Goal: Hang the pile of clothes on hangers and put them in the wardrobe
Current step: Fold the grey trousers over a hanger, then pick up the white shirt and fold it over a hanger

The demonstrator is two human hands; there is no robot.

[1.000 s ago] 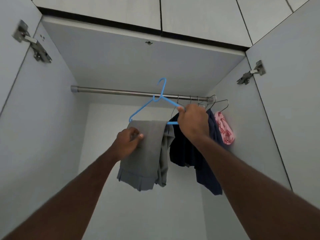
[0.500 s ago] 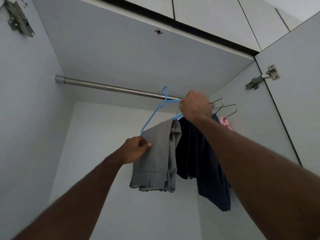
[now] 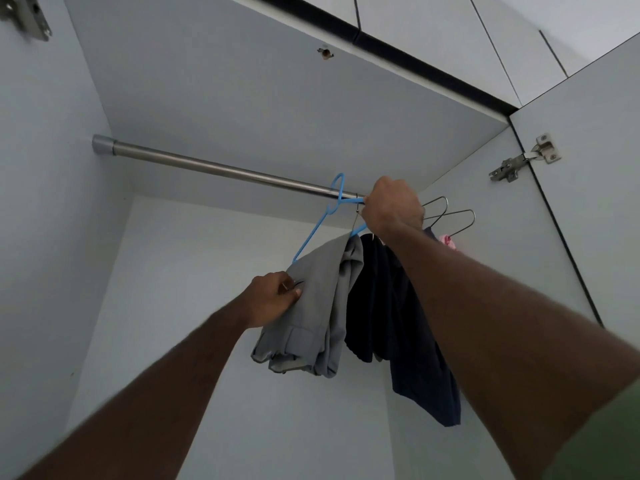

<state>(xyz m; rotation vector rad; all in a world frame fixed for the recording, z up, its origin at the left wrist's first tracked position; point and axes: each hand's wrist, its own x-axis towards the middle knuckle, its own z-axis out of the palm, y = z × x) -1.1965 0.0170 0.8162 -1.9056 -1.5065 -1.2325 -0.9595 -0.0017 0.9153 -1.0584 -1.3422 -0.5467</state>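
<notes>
A blue plastic hanger [image 3: 313, 233] carries grey trousers [image 3: 313, 320] folded over its bar. Its hook sits at the steel wardrobe rail [image 3: 214, 168], tilted. My right hand [image 3: 393, 207] grips the hanger's right shoulder just under the rail. My left hand [image 3: 275, 297] pinches the left edge of the grey trousers. Right of them hangs a dark navy garment [image 3: 401, 327], partly behind my right forearm. A pink garment [image 3: 448, 241] peeks out further right.
Two bare wire hangers [image 3: 450, 216] hang at the rail's right end. White wardrobe side walls close in left and right, with door hinges [image 3: 523, 161] on the right door and one at the top left [image 3: 26, 15]. The rail's left stretch carries nothing.
The blue hanger has gone up and right until its hook reached the rail. My right hand rose with it and my left hand followed along the trousers. The view tilted upward.
</notes>
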